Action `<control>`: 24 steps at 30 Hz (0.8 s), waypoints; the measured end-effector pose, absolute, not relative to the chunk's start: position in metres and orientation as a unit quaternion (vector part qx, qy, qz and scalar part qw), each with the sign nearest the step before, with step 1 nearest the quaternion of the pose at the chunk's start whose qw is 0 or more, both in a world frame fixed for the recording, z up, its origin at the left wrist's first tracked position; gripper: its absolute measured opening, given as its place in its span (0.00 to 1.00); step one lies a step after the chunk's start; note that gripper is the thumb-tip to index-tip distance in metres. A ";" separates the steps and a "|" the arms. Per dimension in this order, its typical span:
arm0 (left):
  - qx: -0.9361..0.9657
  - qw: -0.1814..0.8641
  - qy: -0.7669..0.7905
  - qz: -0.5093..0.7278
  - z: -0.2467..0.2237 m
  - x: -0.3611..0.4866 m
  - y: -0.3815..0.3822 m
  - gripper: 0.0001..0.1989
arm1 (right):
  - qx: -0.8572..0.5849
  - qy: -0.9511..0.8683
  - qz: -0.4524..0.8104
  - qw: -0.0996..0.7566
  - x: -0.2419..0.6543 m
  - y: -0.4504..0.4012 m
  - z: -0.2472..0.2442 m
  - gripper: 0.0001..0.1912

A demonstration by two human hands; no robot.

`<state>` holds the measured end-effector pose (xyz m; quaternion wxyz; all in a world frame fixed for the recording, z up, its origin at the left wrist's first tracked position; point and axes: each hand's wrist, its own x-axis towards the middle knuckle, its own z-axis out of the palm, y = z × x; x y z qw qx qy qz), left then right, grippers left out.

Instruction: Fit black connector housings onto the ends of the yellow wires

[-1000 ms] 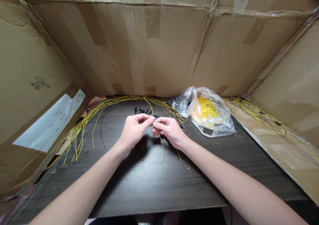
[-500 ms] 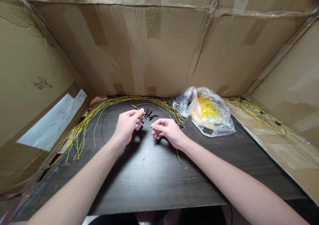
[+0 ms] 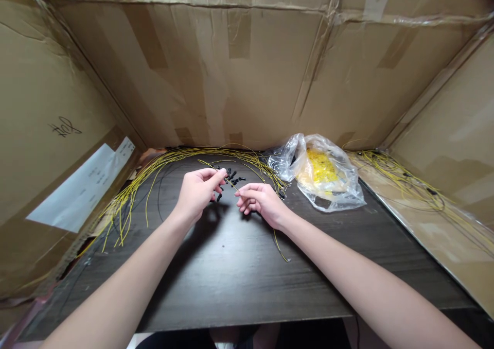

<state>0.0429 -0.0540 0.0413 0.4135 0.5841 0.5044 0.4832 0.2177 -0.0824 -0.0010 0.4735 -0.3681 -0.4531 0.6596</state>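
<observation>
A thin yellow wire (image 3: 232,184) runs between my two hands above the dark tabletop. My left hand (image 3: 200,190) pinches it between thumb and forefinger, and a short end pokes out beyond the fingers to the upper left. My right hand (image 3: 259,202) grips the same wire a little to the right, thumb against forefinger, its other fingers curled. The wire's tail (image 3: 278,243) emerges below my right wrist and rests on the table. Small black sleeve-like pieces (image 3: 233,175) lie scattered just behind my hands; some are hidden by my left fingers.
A bundle of yellow wires (image 3: 181,155) curves along the back and left of the dark table (image 3: 231,282). At the back right sits a clear plastic bag (image 3: 332,179) with yellow contents. More yellow wires (image 3: 417,184) lie on cardboard at right. Cardboard walls (image 3: 262,76) enclose the table.
The wire has slid up and left through my left hand, so more of its end sticks out. My right hand has shifted slightly right, and its fingers have loosened a little.
</observation>
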 end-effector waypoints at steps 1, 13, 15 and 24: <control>0.583 0.410 0.507 0.485 0.041 0.042 -0.053 0.18 | -0.366 -0.451 0.661 0.475 0.218 -0.082 -0.002 0.12; 0.601 0.418 0.509 0.453 0.037 0.044 -0.054 0.19 | -0.362 -0.447 0.675 0.461 0.221 -0.080 -0.001 0.11; 0.605 0.423 0.508 0.444 0.038 0.044 -0.055 0.20 | -0.358 -0.450 0.683 0.451 0.223 -0.079 -0.003 0.10; 0.591 0.430 0.518 0.445 0.039 0.045 -0.056 0.21 | -0.355 -0.447 0.694 0.439 0.224 -0.076 -0.005 0.09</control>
